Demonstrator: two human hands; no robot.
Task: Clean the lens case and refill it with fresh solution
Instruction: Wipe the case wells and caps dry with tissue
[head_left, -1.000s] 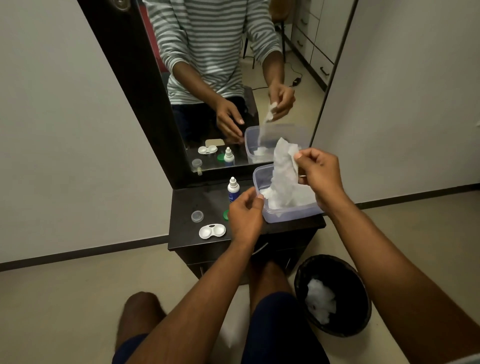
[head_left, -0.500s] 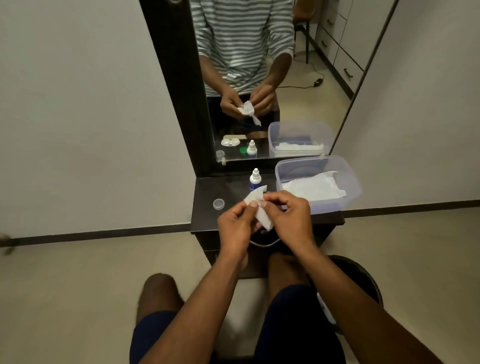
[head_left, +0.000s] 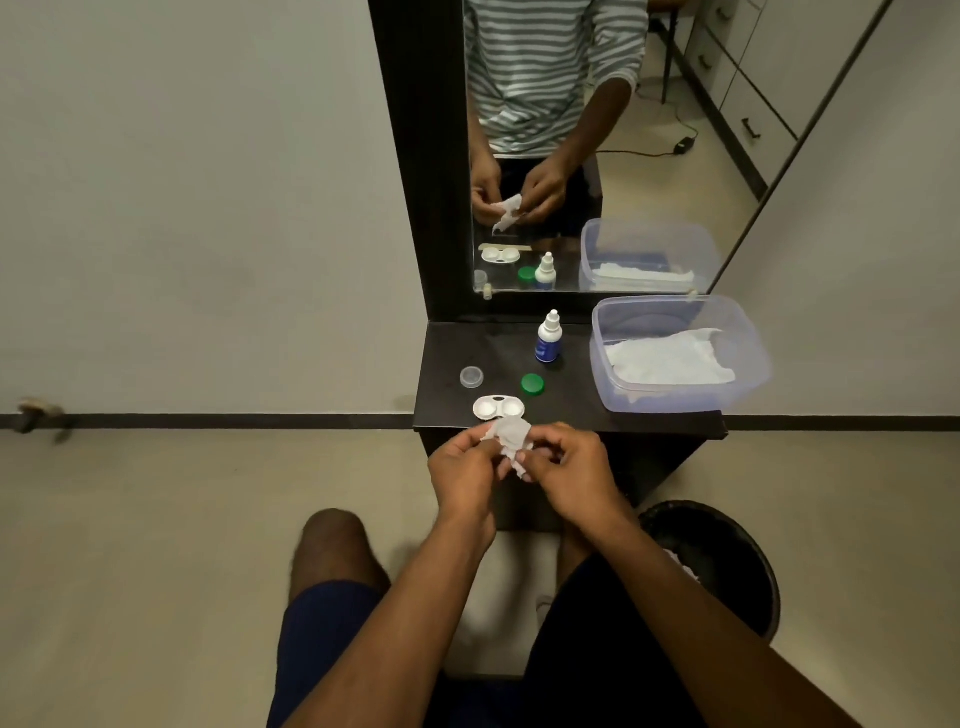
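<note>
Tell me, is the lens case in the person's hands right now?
No, the lens case lies on the dark table, while both hands hold a tissue.

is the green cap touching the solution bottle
Apart. The head view shows bare dark tabletop between the green cap and the solution bottle standing behind it.

On the surface (head_left: 571, 410), the lens case (head_left: 497, 407) lies at the front edge, with one cap (head_left: 471, 376) behind it to the left and another cap (head_left: 532, 384) behind it to the right. The solution bottle (head_left: 548, 338) stands further back, before the mirror (head_left: 571, 156). The tissue box (head_left: 680, 353) sits at the right end. Below the surface on the right stands a bin (head_left: 727, 561) on the floor. Both hands hold a tissue (head_left: 511, 439) just in front of the case.
</note>
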